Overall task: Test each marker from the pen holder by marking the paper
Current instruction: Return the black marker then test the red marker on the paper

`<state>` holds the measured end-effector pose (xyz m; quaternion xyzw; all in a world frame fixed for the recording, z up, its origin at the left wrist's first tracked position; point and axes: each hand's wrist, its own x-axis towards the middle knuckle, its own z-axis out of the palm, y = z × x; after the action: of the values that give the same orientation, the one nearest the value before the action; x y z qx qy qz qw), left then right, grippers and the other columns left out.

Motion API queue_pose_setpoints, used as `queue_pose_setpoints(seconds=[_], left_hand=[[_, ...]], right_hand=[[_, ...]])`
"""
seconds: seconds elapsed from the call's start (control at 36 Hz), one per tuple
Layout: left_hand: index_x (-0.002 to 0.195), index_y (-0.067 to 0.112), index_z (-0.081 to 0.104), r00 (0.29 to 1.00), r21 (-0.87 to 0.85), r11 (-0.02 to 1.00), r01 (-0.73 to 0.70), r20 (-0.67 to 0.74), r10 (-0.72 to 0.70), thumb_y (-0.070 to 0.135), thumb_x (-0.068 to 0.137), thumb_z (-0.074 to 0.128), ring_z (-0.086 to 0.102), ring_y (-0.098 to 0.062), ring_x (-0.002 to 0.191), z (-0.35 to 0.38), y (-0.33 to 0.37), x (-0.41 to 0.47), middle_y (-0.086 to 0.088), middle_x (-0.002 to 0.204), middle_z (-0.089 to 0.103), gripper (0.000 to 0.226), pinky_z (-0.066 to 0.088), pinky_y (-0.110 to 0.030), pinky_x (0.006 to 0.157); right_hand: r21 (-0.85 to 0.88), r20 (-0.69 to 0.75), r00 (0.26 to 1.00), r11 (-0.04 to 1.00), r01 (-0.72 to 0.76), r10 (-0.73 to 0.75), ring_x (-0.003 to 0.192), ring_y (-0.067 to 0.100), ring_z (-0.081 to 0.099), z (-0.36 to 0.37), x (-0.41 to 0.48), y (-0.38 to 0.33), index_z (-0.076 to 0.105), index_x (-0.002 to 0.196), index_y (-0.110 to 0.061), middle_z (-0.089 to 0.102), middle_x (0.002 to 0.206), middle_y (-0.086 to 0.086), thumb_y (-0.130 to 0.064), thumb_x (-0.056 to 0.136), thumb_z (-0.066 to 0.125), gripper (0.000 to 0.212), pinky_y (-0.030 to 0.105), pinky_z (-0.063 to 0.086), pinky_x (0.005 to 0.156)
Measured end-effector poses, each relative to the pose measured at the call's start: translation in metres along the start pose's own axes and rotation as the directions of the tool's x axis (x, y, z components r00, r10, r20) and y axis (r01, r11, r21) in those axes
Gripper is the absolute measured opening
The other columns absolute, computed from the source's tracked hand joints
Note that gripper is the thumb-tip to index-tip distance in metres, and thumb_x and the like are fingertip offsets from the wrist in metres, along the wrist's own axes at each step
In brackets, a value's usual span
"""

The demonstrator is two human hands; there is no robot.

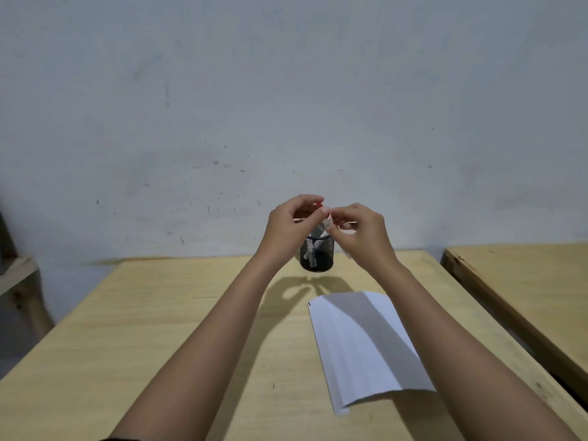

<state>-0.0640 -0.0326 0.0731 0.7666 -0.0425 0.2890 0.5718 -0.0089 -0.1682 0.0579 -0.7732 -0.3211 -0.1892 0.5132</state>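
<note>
A black mesh pen holder [318, 261] stands near the far edge of the wooden table [159, 313], with white markers showing inside it. Above the holder, my left hand [288, 229] and my right hand [359, 233] meet fingertip to fingertip around a white marker with a red end [324, 218]. The left fingers pinch the red end and the right fingers grip the white body; most of the marker is hidden by the hands. A white sheet of paper [366, 345], creased lengthwise, lies on the table nearer to me, right of centre.
A grey, scuffed wall [286, 106] rises directly behind the table. A second wooden table [525, 281] stands to the right across a narrow gap. A wooden frame [19, 281] shows at the left edge.
</note>
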Motion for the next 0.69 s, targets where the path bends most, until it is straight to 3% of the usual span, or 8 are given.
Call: queue_pose_setpoints(seconds=[0.17,0.31,0.39,0.47,0.58,0.69], left_hand=[[0.087,0.015,0.070,0.999,0.058,0.998,-0.038,-0.014,0.039,0.013,0.082,0.068,0.065,-0.001,0.075,-0.001,-0.003,-0.021,0.006,0.079,0.070,0.006,0.050,-0.011,0.074],[0.091,0.011,0.071,0.992,-0.031,0.999,-0.041,-0.120,0.037,0.013,0.084,0.067,0.067,-0.008,0.081,-0.005,-0.001,-0.028,0.006,0.079,0.072,0.009,0.051,-0.016,0.079],[0.088,0.016,0.070,0.981,-0.131,0.990,-0.043,-0.193,0.018,0.013,0.085,0.066,0.069,-0.020,0.090,-0.011,-0.002,-0.029,0.005,0.081,0.073,0.006,0.053,-0.029,0.089],[0.084,0.021,0.070,0.975,-0.173,0.984,-0.042,-0.223,0.003,0.011,0.085,0.065,0.068,-0.020,0.087,-0.014,-0.006,-0.030,0.008,0.079,0.074,0.011,0.053,-0.036,0.093],[0.090,0.015,0.071,0.975,-0.199,0.980,-0.016,-0.222,-0.029,0.012,0.086,0.064,0.069,-0.014,0.085,-0.009,-0.011,-0.033,0.012,0.077,0.073,0.008,0.053,-0.035,0.093],[0.091,0.013,0.071,0.973,-0.217,0.976,0.002,-0.224,-0.052,0.013,0.087,0.064,0.069,-0.014,0.086,-0.003,-0.012,-0.035,0.009,0.079,0.073,0.008,0.053,-0.035,0.093]], right_hand=[[-0.097,0.067,0.996,0.993,0.072,-0.066,0.080,0.018,0.063,-0.005,-0.021,-0.002,0.073,0.095,-0.015,0.065,0.087,0.008,-0.018,0.083,0.067,0.013,0.027,0.054,0.079],[-0.065,0.096,0.994,0.996,0.062,-0.056,0.086,0.018,0.063,-0.016,-0.027,0.002,0.072,0.097,-0.019,0.067,0.089,0.005,-0.015,0.080,0.071,0.017,0.022,0.048,0.079],[0.099,0.096,0.994,0.993,-0.059,0.050,0.082,0.009,0.064,-0.025,-0.028,0.004,0.072,0.092,-0.027,0.071,0.089,0.001,-0.017,0.080,0.072,0.016,0.019,0.048,0.076],[0.268,0.070,0.993,0.957,-0.112,0.097,0.074,-0.001,0.061,-0.031,-0.029,0.004,0.073,0.088,-0.021,0.071,0.083,-0.005,-0.010,0.077,0.074,0.015,0.012,0.044,0.071],[0.506,0.029,0.975,0.838,-0.203,0.219,0.081,0.019,0.063,-0.031,-0.034,0.009,0.073,0.088,-0.009,0.070,0.081,0.002,-0.003,0.074,0.075,0.016,0.035,0.052,0.087],[0.714,0.021,0.939,0.652,-0.254,0.344,0.079,0.020,0.064,-0.023,-0.041,0.013,0.070,0.079,-0.014,0.069,0.073,-0.002,0.001,0.073,0.073,0.016,0.035,0.054,0.090]])
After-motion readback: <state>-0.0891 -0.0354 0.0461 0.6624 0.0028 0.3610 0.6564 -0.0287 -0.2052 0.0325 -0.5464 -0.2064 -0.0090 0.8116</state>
